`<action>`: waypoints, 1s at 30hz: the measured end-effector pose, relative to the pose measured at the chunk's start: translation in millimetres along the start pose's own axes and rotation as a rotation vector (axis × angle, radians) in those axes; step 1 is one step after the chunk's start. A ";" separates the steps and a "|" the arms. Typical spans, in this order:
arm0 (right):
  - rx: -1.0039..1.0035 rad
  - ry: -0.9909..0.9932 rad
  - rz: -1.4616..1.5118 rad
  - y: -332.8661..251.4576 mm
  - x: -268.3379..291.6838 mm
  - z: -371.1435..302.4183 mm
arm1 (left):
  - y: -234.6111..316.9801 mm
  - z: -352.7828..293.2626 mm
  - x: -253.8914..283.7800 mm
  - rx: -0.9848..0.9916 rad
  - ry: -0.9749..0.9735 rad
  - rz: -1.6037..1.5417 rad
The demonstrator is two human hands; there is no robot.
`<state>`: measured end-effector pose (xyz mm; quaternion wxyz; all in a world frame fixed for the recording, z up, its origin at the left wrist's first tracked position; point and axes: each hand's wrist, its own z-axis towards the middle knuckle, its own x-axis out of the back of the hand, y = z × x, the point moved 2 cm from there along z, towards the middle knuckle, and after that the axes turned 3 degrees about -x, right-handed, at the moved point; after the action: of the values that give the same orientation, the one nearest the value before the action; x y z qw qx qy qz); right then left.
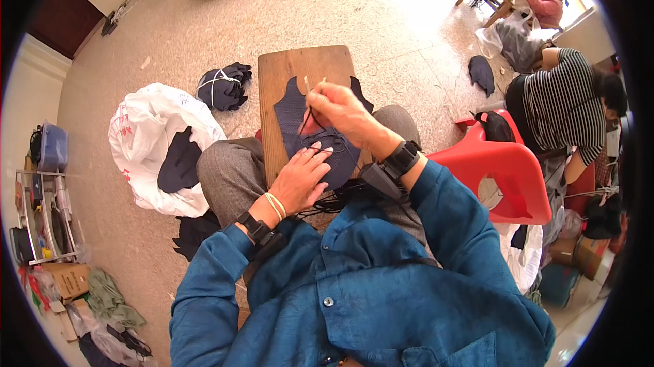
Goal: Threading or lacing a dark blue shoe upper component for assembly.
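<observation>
A dark navy shoe upper (289, 111), flat and perforated, lies on a wooden board (272, 70) in front of me. Loops of dark lace (325, 139) lie tangled on its middle. My left hand (302, 177) rests on the lower left of the upper, its fingers stretched out and touching the lace. Above the upper, my right hand (334, 109) is closed in a pinch around a dark lace, with a pale tip sticking up beside the fingers. More dark laces (334, 202) hang over my lap at the board's near end.
Left of the board are a white sack (139, 115) with a dark piece on it and a tied bundle of dark pieces (225, 86). To the right stands a red plastic chair (504, 169); beyond it a person in stripes (565, 94) bends over. Another person (545, 6) sits farther back.
</observation>
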<state>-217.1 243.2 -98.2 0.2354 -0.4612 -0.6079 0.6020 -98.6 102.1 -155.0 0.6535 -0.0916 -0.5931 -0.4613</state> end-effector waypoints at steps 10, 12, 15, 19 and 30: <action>0.338 0.047 -0.566 -138.7 53.7 44.7 | -4.1 0.7 -3.0 0.119 -0.036 -0.117; 0.354 0.076 -0.578 -137.1 59.1 50.0 | -3.8 0.5 -3.2 0.126 -0.039 -0.120; 0.333 0.059 -0.770 -87.2 68.1 55.6 | -4.9 6.4 -6.3 0.111 -0.017 -0.129; 0.349 0.080 -0.472 -80.0 49.4 41.6 | -5.9 2.0 -4.3 0.140 -0.011 -0.151; 0.354 0.140 -0.343 -99.9 39.7 33.5 | -12.8 15.8 15.6 0.084 -0.075 -0.231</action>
<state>-291.5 274.5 -19.6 0.4526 -0.3433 -0.5446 0.6170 -120.6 97.8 -142.6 0.5765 -0.0125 -0.6426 -0.5045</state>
